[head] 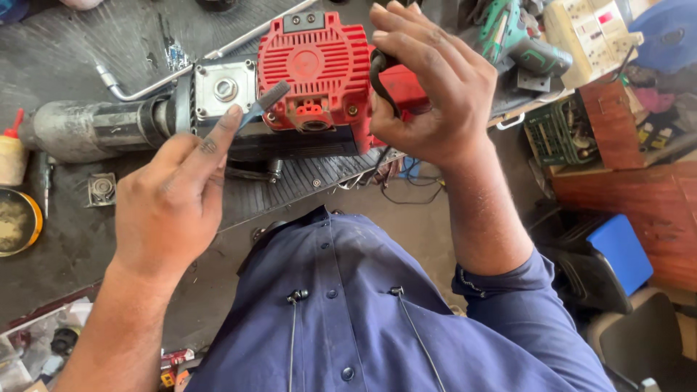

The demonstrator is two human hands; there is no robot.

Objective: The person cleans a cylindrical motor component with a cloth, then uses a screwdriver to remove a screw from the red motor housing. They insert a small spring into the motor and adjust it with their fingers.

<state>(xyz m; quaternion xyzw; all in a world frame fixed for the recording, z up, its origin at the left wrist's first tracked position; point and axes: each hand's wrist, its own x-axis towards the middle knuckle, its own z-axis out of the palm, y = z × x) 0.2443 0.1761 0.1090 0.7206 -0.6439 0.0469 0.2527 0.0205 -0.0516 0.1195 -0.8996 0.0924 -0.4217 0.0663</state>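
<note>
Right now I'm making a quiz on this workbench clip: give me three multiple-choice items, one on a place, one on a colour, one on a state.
1. Where is the brush tip?
A. on the red housing's lower left
B. in the tin
C. on the green drill

2. What colour is the shirt?
A. white
B. blue
C. red

3. How does the right hand stand?
A. flat and open on the bench
B. closed on the handle
C. inside a pocket

Answers: 1 A, the brush in the left hand meets the housing beside its lower left screw. 2 B, the shirt is blue throughout. 3 B, the right hand wraps the handle on the housing's right side.
</note>
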